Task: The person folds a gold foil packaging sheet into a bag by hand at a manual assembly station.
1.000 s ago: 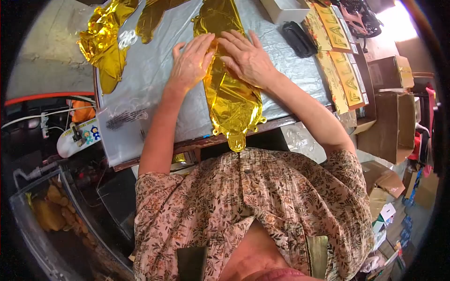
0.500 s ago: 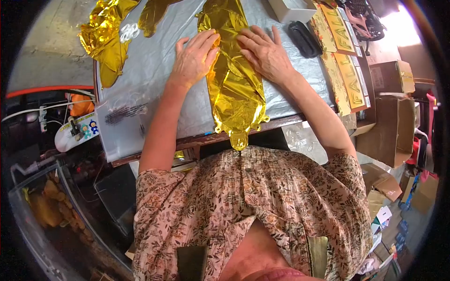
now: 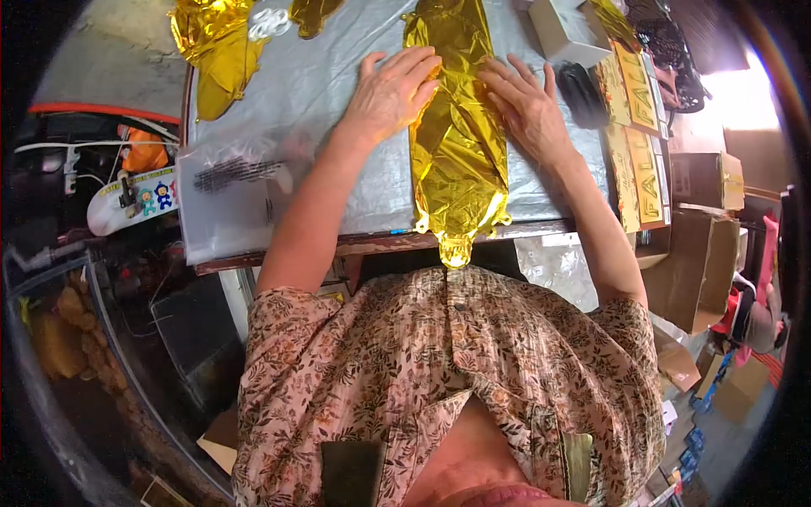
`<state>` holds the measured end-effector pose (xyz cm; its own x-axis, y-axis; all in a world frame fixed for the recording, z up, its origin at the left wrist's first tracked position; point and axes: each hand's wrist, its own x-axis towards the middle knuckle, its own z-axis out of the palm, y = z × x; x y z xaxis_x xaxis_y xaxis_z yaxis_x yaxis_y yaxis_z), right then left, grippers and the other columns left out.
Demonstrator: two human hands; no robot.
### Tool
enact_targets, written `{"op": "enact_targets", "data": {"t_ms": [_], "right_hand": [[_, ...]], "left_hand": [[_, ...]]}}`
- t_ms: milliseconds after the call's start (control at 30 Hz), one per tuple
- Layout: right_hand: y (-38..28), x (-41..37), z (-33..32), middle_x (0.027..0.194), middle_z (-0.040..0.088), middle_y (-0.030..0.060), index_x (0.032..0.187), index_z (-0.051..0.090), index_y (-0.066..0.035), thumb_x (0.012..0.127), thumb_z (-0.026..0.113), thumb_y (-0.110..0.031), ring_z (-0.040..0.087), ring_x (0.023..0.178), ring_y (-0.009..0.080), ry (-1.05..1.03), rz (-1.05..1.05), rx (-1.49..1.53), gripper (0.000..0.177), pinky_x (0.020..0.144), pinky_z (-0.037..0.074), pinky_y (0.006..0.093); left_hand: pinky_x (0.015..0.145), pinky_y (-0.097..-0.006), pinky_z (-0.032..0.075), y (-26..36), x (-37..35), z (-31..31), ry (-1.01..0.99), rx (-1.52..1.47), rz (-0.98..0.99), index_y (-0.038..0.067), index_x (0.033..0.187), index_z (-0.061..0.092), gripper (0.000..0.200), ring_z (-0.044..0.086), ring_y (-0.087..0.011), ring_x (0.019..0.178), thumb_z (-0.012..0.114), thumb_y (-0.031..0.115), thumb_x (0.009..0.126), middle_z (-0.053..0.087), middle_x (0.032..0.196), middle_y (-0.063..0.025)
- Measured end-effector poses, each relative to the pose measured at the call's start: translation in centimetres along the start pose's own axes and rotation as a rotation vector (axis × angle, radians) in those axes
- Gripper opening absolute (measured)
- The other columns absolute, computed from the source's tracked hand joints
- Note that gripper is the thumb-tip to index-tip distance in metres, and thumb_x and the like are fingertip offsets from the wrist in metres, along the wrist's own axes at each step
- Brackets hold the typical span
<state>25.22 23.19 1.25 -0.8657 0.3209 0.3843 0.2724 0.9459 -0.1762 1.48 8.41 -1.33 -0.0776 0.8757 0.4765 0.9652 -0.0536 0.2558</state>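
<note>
A flat gold foil balloon (image 3: 459, 169) lies lengthwise on the silver-covered table (image 3: 338, 51), with its tabbed end hanging over the near edge toward my shirt. My left hand (image 3: 391, 95) rests along the balloon's left side, fingers stretched out and palm down. On the opposite side, my right hand (image 3: 530, 110) has its fingers spread, with the tips at the foil's right edge. Both hands are open and hold nothing that I can see. The balloon's far end runs out of view at the top.
More gold foil (image 3: 221, 68) lies at the far left beside a white coil (image 3: 269, 24). Clear plastic bags (image 3: 224, 198) cover the near left corner. To the right are a white box (image 3: 570, 32), a black tray (image 3: 583, 95) and "FALL" packages (image 3: 649, 173). Cardboard boxes (image 3: 694, 266) stand beyond the table.
The whole view has shifted, so the table and balloon appear farther right. Both hands stay at the balloon's sides, and its foil looks slightly differently creased.
</note>
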Motion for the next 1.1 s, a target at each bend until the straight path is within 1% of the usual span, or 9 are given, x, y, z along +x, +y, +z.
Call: {"op": "enact_targets", "data": {"t_ms": [267,300,400,633,700,733,800,900,1100], "right_hand": [[1.1,-1.0,0.1,0.147,0.064,0.0075,0.139,0.067,-0.016,0.104,0.064,-0.022,0.049,0.147,0.0322,-0.059,-0.027,0.148,0.035,0.124,0.022,0.0595],[0.9,-0.9,-0.1,0.146,0.065,0.0073,0.138,0.068,-0.016,0.104,0.065,-0.022,0.049,0.147,0.0319,-0.023,-0.058,0.122,0.035,0.124,0.023,0.0590],[1.2,-1.1,-0.4,0.141,0.068,0.0063,0.130,0.073,-0.015,0.101,0.069,-0.022,0.050,0.146,0.0301,0.006,-0.141,0.070,0.031,0.124,0.025,0.0570],[1.4,-1.3,-0.1,0.136,0.070,0.0035,0.120,0.078,-0.014,0.097,0.072,-0.020,0.055,0.138,0.0268,-0.019,-0.160,0.233,0.024,0.123,0.026,0.0528],[1.2,-1.3,-0.1,0.136,0.070,0.0033,0.119,0.078,-0.014,0.097,0.072,-0.020,0.056,0.138,0.0266,-0.016,-0.154,0.223,0.024,0.123,0.026,0.0526],[1.2,-1.4,0.0,0.136,0.070,0.0028,0.120,0.078,-0.014,0.098,0.071,-0.021,0.055,0.138,0.0262,-0.009,-0.155,0.200,0.024,0.123,0.026,0.0525],[1.3,-1.5,0.0,0.136,0.070,0.0022,0.121,0.078,-0.015,0.098,0.071,-0.022,0.055,0.139,0.0258,0.004,-0.154,0.175,0.025,0.123,0.026,0.0524],[1.5,-1.6,0.3,0.137,0.070,-0.0007,0.124,0.076,-0.019,0.100,0.068,-0.026,0.054,0.140,0.0248,-0.003,-0.143,0.133,0.026,0.124,0.024,0.0550],[1.5,-1.9,0.8,0.137,0.071,-0.0035,0.125,0.076,-0.021,0.101,0.069,-0.025,0.052,0.143,0.0235,0.016,-0.116,0.108,0.026,0.124,0.019,0.0603]], "left_hand": [[0.115,-0.0570,0.030,-1.0,-0.4,1.3,0.031,-0.047,0.009,0.015,0.137,0.067,0.039,0.056,-0.0184,0.138,0.062,0.034,0.104,0.063,0.147,-0.0034],[0.115,-0.0528,0.036,-0.7,-0.4,0.8,0.031,0.004,0.021,0.015,0.137,0.068,0.038,0.058,-0.0204,0.137,0.066,0.029,0.102,0.064,0.146,-0.0047],[0.116,-0.0503,0.032,-1.3,-0.4,1.0,-0.007,0.036,0.035,0.019,0.143,0.064,0.041,0.055,-0.0150,0.139,0.062,0.036,0.106,0.060,0.153,0.0014],[0.117,-0.0478,0.035,-1.0,0.0,-0.4,-0.006,-0.040,0.042,0.020,0.145,0.063,0.043,0.056,-0.0188,0.139,0.066,0.029,0.104,0.059,0.153,-0.0002],[0.108,-0.0416,0.050,0.0,0.5,-2.8,0.045,-0.435,-0.057,0.000,0.134,0.067,0.042,0.064,-0.0376,0.129,0.069,0.025,0.101,0.067,0.138,-0.0223],[0.108,-0.0416,0.050,0.0,0.1,-3.3,0.046,-0.431,-0.056,0.000,0.134,0.067,0.042,0.064,-0.0376,0.129,0.069,0.025,0.101,0.067,0.138,-0.0223],[0.115,-0.0445,0.042,-0.9,-0.9,-4.7,0.051,-0.388,0.059,0.016,0.144,0.064,0.045,0.058,-0.0238,0.137,0.070,0.019,0.099,0.061,0.151,-0.0041],[0.107,-0.0386,0.050,-1.0,-3.7,-7.3,-0.062,-0.190,0.194,0.009,0.130,0.070,0.038,0.066,-0.0265,0.126,0.073,0.011,0.092,0.068,0.141,-0.0072],[0.111,-0.0406,0.047,0.6,-4.3,-7.8,-0.233,-0.061,0.405,0.010,0.133,0.069,0.043,0.063,-0.0244,0.131,0.070,0.006,0.090,0.067,0.142,-0.0074]]}}
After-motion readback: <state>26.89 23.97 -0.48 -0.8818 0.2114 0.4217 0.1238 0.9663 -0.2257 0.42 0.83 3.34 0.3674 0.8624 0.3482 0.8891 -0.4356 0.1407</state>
